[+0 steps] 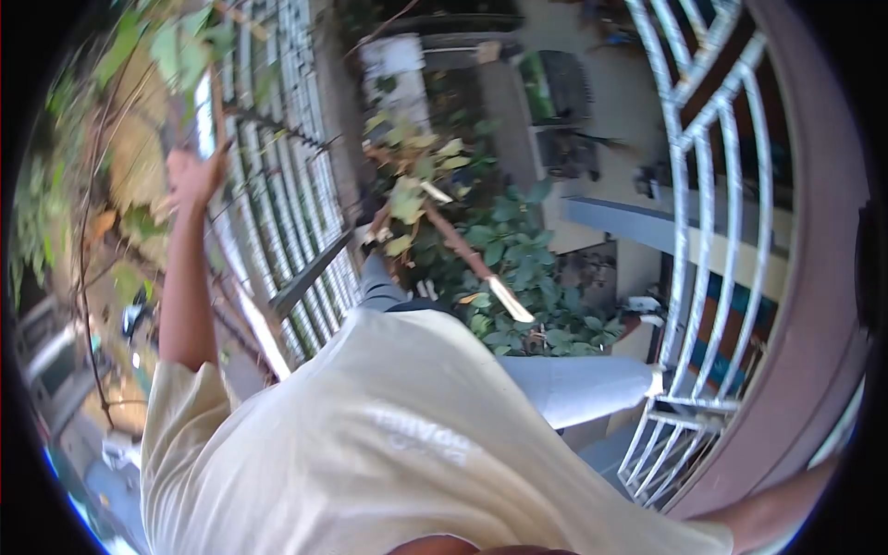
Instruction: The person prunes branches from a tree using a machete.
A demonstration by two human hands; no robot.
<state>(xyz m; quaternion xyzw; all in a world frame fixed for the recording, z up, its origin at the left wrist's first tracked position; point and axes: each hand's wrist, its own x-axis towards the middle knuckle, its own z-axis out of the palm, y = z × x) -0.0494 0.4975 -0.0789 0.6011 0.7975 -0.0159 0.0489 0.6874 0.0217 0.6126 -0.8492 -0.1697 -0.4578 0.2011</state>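
My left hand [192, 178] is raised at the upper left, beside the white metal bars. Its fingers look bent round something by a bright, narrow, upright strip [205, 116]; blur hides exactly what it grips. Vine leaves [180, 51] hang just above that hand. My right forearm [777, 504] reaches out at the lower right, and its hand lies outside the view. In front of my body a brown branch [453, 236] with a pale, bare-wood end slants over green foliage. Yellowing leaves [407, 194] cluster at its upper end.
A white barred railing [277, 185] stands left of centre, with a dark flat bar [314, 268] across it. Another white metal grille [708, 194] rises on the right beside a brown curved edge [823, 231]. My legs, in grey trousers [573, 384], are spread wide apart. Below grows a leafy bush [509, 231].
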